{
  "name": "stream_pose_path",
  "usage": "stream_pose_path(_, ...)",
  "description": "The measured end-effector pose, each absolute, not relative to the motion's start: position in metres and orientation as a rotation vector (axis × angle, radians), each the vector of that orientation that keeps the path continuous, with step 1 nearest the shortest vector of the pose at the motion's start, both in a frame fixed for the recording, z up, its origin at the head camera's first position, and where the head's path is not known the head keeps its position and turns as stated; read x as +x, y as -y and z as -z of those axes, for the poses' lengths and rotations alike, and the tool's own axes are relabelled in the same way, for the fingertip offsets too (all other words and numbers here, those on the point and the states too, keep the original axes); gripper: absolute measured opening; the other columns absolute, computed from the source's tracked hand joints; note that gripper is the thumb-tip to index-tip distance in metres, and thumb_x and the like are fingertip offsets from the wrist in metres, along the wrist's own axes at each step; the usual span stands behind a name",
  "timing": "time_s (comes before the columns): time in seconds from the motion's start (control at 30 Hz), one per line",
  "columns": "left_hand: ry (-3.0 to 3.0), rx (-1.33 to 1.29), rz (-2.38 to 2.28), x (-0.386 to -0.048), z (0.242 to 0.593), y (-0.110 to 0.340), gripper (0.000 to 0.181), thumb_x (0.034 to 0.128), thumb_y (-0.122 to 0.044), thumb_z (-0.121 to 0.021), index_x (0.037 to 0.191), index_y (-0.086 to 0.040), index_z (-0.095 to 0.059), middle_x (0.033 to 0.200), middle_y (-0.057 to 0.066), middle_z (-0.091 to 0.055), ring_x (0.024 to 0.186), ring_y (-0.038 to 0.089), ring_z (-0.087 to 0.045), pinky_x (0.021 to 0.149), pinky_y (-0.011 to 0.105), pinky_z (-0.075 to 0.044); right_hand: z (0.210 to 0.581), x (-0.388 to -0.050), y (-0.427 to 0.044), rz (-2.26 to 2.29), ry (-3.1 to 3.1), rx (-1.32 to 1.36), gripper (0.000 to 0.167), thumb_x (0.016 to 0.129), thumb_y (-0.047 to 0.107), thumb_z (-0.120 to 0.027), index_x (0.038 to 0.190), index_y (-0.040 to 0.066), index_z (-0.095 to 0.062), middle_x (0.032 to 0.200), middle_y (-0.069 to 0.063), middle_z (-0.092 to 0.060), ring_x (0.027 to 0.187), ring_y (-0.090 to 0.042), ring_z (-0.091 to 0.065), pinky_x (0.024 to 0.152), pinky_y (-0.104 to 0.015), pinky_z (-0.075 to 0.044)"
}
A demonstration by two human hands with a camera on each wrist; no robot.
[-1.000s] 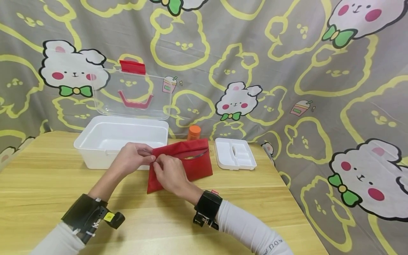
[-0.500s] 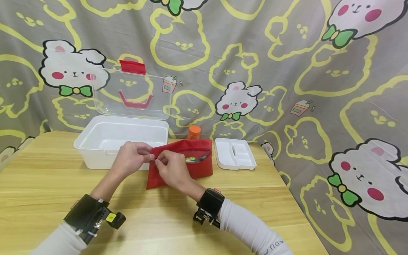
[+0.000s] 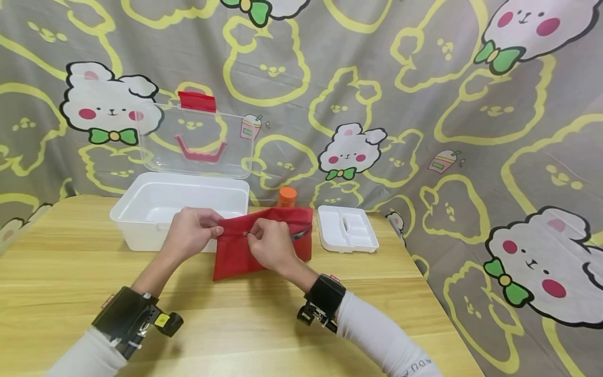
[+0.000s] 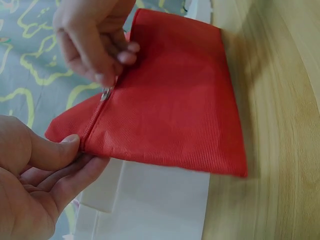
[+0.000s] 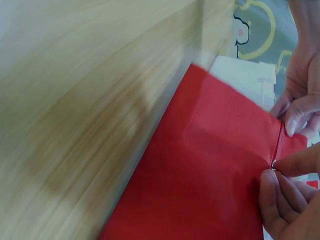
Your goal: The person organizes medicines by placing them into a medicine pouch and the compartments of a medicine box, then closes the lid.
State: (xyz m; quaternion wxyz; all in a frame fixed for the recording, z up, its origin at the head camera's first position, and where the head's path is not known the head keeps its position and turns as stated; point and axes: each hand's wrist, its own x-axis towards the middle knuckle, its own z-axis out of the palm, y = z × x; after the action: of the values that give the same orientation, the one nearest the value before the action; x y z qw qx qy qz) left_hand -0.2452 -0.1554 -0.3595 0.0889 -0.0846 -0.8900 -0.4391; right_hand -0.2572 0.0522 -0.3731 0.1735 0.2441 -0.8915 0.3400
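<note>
A red fabric zip pouch [image 3: 233,262] is held up over the table. My left hand [image 3: 188,235] pinches its left top corner, thumb on the near face beside the zip's end, as the left wrist view shows. With thumb and forefinger my right hand [image 3: 273,246] grips the metal zipper pull [image 4: 105,94]. Left of the pull the zip's teeth [image 4: 92,122] are joined. On the right the pouch still gapes, and a dark strip [image 3: 300,235] shows in the gap. The rest of the contents is hidden.
A white plastic box [image 3: 141,230] stands behind my left hand, its clear lid [image 3: 160,152] with a red handle raised. An orange-capped bottle [image 3: 287,196] stands behind the pouch. A white compartment tray [image 3: 332,235] lies to the right. A patterned curtain [image 3: 414,63] hangs behind.
My right hand has moved right along the zip with the pull, and the opening has become shorter. The yellow-green content seen earlier is covered. My left hand stays at the corner.
</note>
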Motion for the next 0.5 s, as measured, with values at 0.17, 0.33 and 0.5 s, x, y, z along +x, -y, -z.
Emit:
stream_pose_path(0.17, 2.66, -0.251, 1.259, -0.245, 0.358, 0.158, 0.015, 0.0903, -0.004, -0.07, 0.104, -0.002, -0.077, 0.088, 0.013, -0.078, 0.081, 0.026, -0.071, 0.067, 0.032, -0.051, 0.37, -0.257, -0.068, -0.954, 2.552, 0.68, 0.013, 0.089, 0.011, -0.07, 0.076, 0.01, -0.07, 0.069, 0.002, -0.07, 0.062, -0.007, -0.063, 0.058, -0.019, -0.05)
stream_pose_path(0.33, 2.67, -0.246, 1.266, -0.245, 0.356, 0.158, 0.017, 0.0913, -0.005, -0.07, 0.107, -0.002, -0.077, 0.091, 0.013, -0.078, 0.084, 0.028, -0.073, 0.071, 0.033, -0.051, 0.368, -0.257, -0.078, -0.938, 2.568, 0.665, 0.011, 0.089, 0.011, -0.07, 0.078, 0.009, -0.071, 0.07, 0.0, -0.071, 0.062, -0.008, -0.064, 0.057, -0.019, -0.05)
stream_pose_path(0.5, 2.678, -0.22, 1.269, -0.245, 0.356, 0.158, 0.018, 0.0916, -0.006, -0.07, 0.108, -0.002, -0.076, 0.092, 0.014, -0.078, 0.084, 0.028, -0.074, 0.074, 0.035, -0.05, 0.366, -0.258, -0.087, -0.913, 2.563, 0.657, 0.011, 0.089, 0.009, -0.07, 0.077, 0.008, -0.071, 0.071, -0.001, -0.072, 0.063, -0.011, -0.066, 0.057, -0.019, -0.051)
